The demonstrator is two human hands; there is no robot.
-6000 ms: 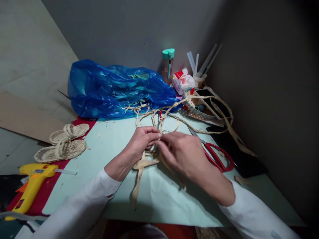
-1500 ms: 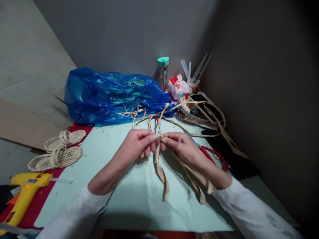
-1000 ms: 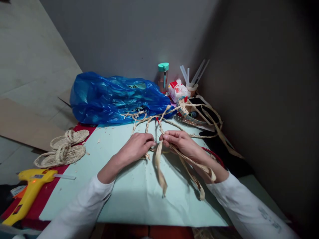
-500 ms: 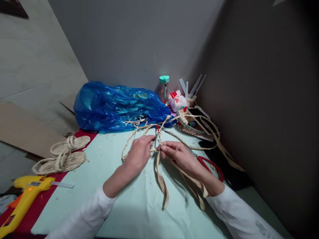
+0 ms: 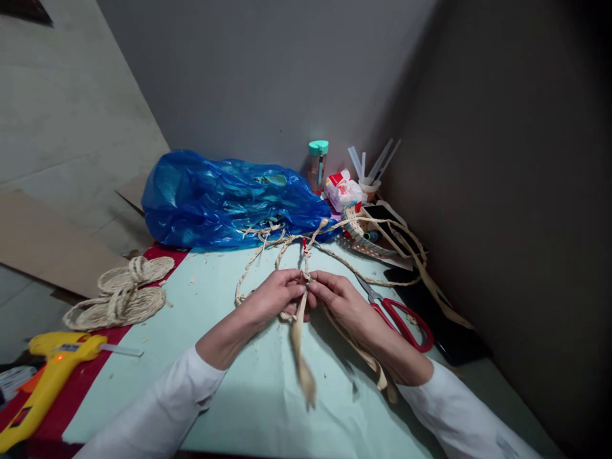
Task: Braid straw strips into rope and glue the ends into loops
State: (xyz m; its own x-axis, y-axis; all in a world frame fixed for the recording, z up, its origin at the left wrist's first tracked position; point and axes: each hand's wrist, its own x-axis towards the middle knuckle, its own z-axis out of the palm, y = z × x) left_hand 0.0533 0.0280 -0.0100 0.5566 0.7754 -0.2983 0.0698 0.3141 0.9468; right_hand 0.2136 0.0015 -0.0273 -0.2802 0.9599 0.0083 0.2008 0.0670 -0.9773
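Note:
Both hands meet at a braid of pale dried plant fibre (image 5: 307, 256) in the middle of the table. My left hand (image 5: 275, 293) pinches the braid's near end from the left. Thumb and forefinger of my right hand (image 5: 337, 294) close on the same spot from the right. A loose flat fibre strand (image 5: 300, 357) hangs toward me from between the fingers, its tip blurred. More strands trail under my right wrist. Something small and red wraps the braid farther up. Long finished lengths loop out to both sides. Red-handled scissors (image 5: 406, 325) lie open beside my right forearm.
Behind the braid rests a blue plastic bag (image 5: 229, 197). Two coiled braid bundles (image 5: 127, 306) and a yellow glue gun (image 5: 57, 373) lie at left. At the back right stand a green-lidded jar (image 5: 318, 164), a woven basket (image 5: 354, 228) and a cup of glue sticks (image 5: 370, 185).
My left hand has moved right and closed on the braid beside my right hand. The hanging strand has swung left. The scissors show more fully as the view shifts slightly.

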